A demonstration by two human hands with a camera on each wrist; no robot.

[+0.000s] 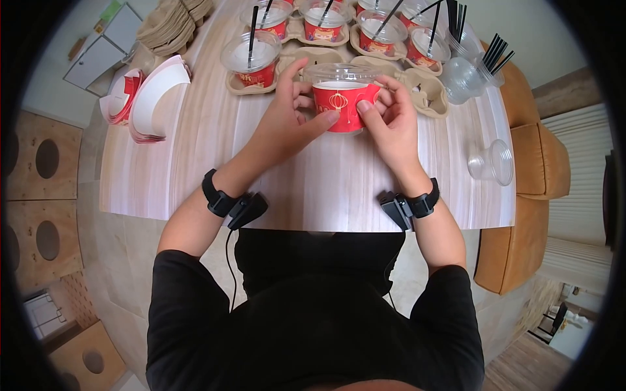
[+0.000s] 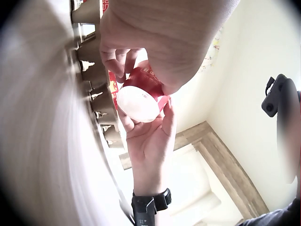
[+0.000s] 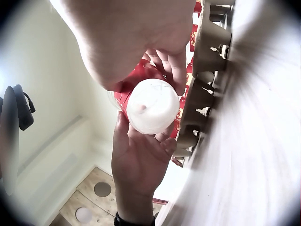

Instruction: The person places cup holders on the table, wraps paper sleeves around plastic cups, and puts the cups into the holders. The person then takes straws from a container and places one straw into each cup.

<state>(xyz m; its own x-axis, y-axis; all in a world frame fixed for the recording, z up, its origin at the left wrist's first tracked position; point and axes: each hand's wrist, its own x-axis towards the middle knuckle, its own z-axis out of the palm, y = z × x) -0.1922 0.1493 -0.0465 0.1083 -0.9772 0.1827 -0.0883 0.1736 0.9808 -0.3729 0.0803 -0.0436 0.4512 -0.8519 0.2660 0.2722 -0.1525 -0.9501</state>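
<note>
Both hands hold up a clear lidded cup (image 1: 338,75) with a white filling and a red paper sleeve (image 1: 336,104) around it. The left hand (image 1: 290,117) grips its left side, thumb on the sleeve's front. On the other side the right hand (image 1: 391,124) pinches the sleeve near its raised right end, thumb in front and fingers behind. The cup's whitish base (image 2: 138,103) shows in the left wrist view, and the same base (image 3: 153,106) faces the right wrist camera.
Behind the hands, cardboard carriers (image 1: 424,91) hold several red-sleeved cups (image 1: 251,60) with black straws. Flat sleeves (image 1: 153,98) and stacked carriers (image 1: 166,29) lie at left. Straws in clear cups (image 1: 492,58) and a toppled clear cup (image 1: 499,163) are at right.
</note>
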